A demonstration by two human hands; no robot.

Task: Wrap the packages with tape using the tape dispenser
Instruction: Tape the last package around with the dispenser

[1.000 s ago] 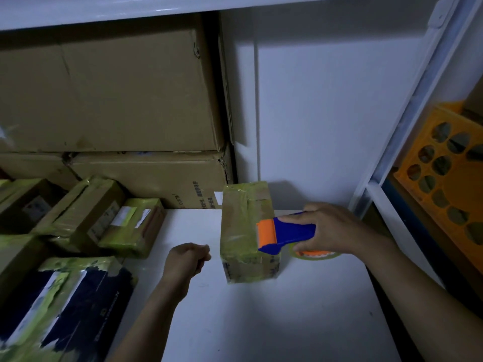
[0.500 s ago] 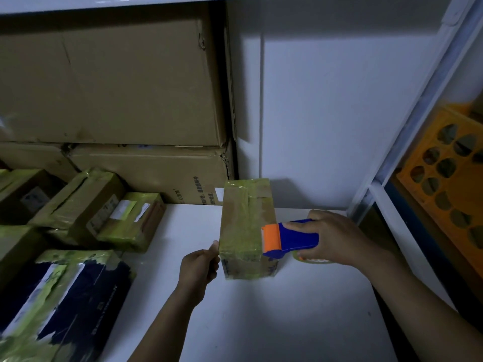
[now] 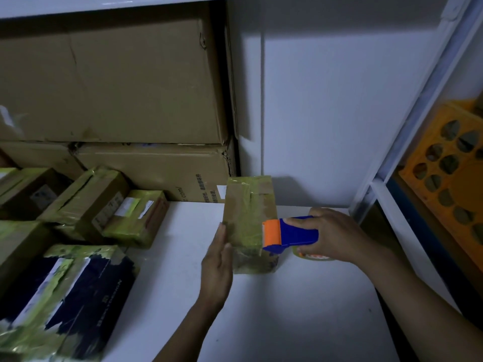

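Observation:
A small brown cardboard package (image 3: 247,205), partly covered in shiny yellowish tape, lies on the white shelf (image 3: 300,309) in the middle. My left hand (image 3: 218,259) lies flat with straight fingers against the package's left side. My right hand (image 3: 332,235) grips a blue tape dispenser (image 3: 295,232) with an orange front. The orange end touches the package's right edge. The tape roll (image 3: 311,255) shows below my right hand.
Several taped packages (image 3: 102,207) crowd the left of the shelf, with a dark box (image 3: 78,291) at the front left. Two large cardboard boxes (image 3: 117,82) are stacked behind. A white wall rises at the back. An orange crate (image 3: 449,168) sits past the shelf post on the right.
My left hand has moved from a loose fist on the shelf up to the package and now presses flat against its left side. The dispenser stays at the package's right edge.

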